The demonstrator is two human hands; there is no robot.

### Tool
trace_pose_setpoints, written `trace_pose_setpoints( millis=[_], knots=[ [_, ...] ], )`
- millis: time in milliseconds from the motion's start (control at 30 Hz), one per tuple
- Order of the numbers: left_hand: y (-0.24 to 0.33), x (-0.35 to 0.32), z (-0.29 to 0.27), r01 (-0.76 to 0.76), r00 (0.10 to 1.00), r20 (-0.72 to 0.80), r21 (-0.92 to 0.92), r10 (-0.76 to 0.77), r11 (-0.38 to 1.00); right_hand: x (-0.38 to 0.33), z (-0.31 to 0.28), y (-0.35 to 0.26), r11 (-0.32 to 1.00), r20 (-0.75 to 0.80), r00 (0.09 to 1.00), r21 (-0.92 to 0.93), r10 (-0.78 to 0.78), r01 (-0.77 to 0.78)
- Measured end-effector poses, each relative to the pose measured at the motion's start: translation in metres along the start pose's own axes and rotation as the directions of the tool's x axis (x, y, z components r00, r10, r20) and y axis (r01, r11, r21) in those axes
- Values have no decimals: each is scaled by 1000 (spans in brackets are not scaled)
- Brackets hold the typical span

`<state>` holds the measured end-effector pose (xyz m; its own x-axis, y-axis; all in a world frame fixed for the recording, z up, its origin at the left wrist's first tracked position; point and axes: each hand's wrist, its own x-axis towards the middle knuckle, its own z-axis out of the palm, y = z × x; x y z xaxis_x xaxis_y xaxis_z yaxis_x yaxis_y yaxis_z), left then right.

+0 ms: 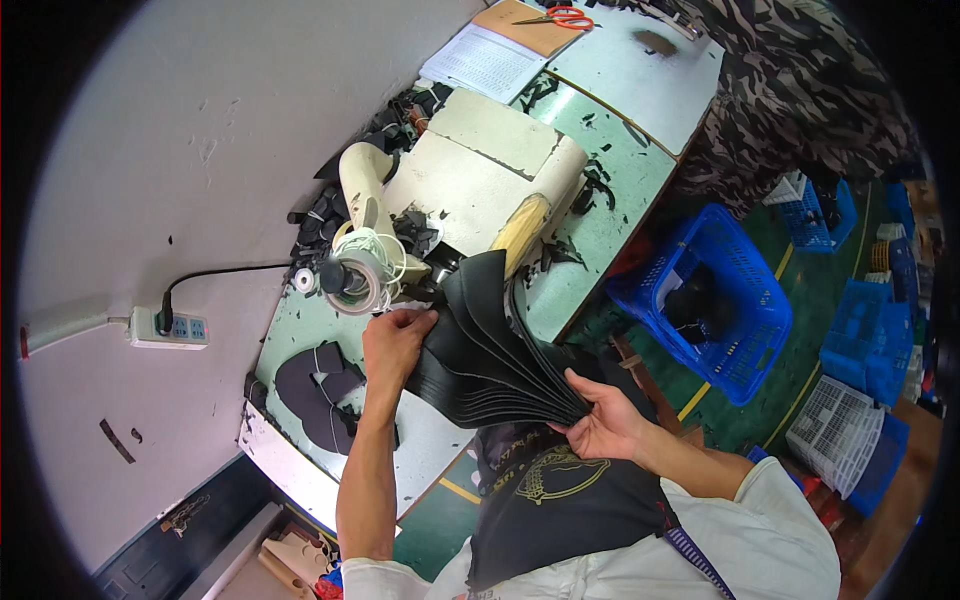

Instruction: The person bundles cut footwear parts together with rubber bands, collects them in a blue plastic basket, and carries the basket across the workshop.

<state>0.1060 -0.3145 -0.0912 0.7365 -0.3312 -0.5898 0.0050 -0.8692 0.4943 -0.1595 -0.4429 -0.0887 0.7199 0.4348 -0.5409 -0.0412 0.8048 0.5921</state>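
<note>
two hands (395, 348), one sheet stack (480, 330), one machine (475, 150), one scissors (553, 19)

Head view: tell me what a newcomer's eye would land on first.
The fanned stack of black sheets, held near the middle between the left hand and right hand. Then the cream machine beyond it on the pale green table, and the bright blue basket to the table's right.

At the right hand (608, 420) I see satin-smooth thin black sheets (480, 365), perhaps leather; beyond it, a glossy blue plastic basket (742, 358).
</note>
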Motion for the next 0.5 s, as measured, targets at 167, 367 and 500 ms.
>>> trace_pose_setpoints(
  millis=[167,367,500],
  knots=[
    [-4,5,1,-109,982,116,-312,152,944,-4,0,-2,1000,-13,1000,-21,-15,15],
    [-17,5,8,-108,993,18,-182,113,977,-7,1,-2,999,-21,999,-16,-33,33],
    [7,-4,4,-84,996,-19,61,85,995,-3,-9,-5,999,-13,1000,-44,-12,12]
  ],
)
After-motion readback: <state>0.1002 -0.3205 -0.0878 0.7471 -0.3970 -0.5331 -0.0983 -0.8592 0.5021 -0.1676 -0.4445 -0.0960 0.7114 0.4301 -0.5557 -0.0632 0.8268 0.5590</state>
